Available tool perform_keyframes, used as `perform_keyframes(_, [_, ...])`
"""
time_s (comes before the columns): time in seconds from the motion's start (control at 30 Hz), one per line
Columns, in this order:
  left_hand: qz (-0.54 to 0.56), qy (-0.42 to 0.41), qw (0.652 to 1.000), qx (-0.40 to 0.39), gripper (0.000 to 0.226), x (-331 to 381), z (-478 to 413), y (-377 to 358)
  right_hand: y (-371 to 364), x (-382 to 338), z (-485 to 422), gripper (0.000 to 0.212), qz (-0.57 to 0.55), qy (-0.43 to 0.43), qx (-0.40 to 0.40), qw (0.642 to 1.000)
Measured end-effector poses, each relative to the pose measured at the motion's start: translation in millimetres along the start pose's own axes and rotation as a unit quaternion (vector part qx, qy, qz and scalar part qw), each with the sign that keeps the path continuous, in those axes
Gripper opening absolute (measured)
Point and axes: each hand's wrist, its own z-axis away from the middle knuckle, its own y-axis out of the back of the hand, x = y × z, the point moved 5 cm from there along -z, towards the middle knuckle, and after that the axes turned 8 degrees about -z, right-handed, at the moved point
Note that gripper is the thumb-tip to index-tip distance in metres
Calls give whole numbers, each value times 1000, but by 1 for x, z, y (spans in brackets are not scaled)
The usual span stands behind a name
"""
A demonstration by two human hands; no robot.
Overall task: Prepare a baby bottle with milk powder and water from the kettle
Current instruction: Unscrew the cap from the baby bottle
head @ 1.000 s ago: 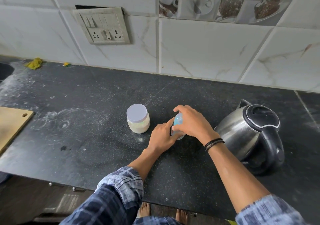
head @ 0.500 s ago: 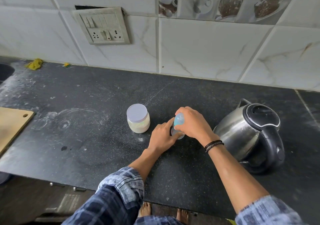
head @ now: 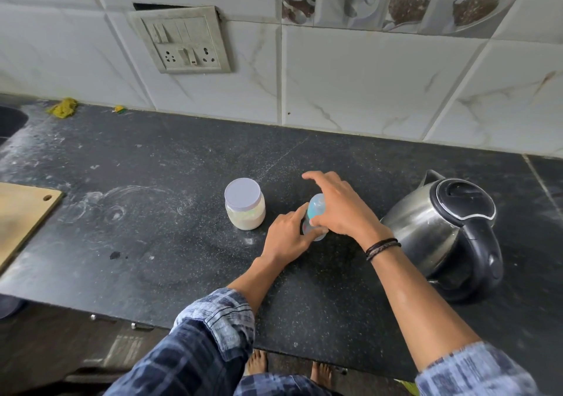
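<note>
A small clear baby bottle with a light blue cap stands on the black counter. My left hand grips the bottle's body from the left. My right hand holds the blue cap from above and the right, with its forefinger raised. To the left stands a milk powder jar with a pale lilac lid, shut. A steel kettle with a black lid and handle sits to the right, lid closed.
A wooden cutting board lies at the counter's left edge. A switch and socket plate is on the tiled wall. A yellow scrap lies at the back left, next to a dark sink edge.
My right hand has turned on the blue cap and its forefinger has lifted away. The left hand stays on the bottle. Jar and kettle have not moved.
</note>
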Motion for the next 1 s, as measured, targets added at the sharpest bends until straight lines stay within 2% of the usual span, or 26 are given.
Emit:
perform_keyframes(0.07, [0, -3, 1000, 16, 71, 0, 0, 1, 6, -1, -1, 87, -5, -1, 26, 1000])
perform_keyframes(0.13, [-1, -6, 1000, 30, 69, 1, 1, 2, 7, 1, 0, 74, -5, -13, 41, 999])
perform_keyframes(0.23, [-8, -7, 1000, 23, 72, 2, 1, 3, -3, 5, 5, 58, 16, -23, 18, 999])
perform_keyframes(0.4, [-7, -4, 1000, 11, 76, 2, -1, 3, 4, 4, 4, 77, 2, -13, 5, 1000])
perform_keyframes(0.57, [-10, 0, 1000, 3, 68, -2, 0, 0, -2, 5, 6, 54, 3, -22, 25, 999])
perform_keyframes(0.73, [-16, -1, 1000, 7, 74, 1, -1, 2, 1, 2, 5, 67, 4, -1, 12, 1000])
perform_keyframes(0.87, [-6, -5, 1000, 7, 67, 1, -1, 1, 0, 1, 3, 56, -2, -13, 39, 999])
perform_keyframes(0.93, [-11, -2, 1000, 2, 64, -2, -1, 0, -7, 2, 5, 51, 10, -19, 23, 1000])
perform_keyframes(1.0, [-19, 0, 1000, 2, 68, -2, -1, 0, -8, 2, 5, 57, 13, -20, 6, 1000])
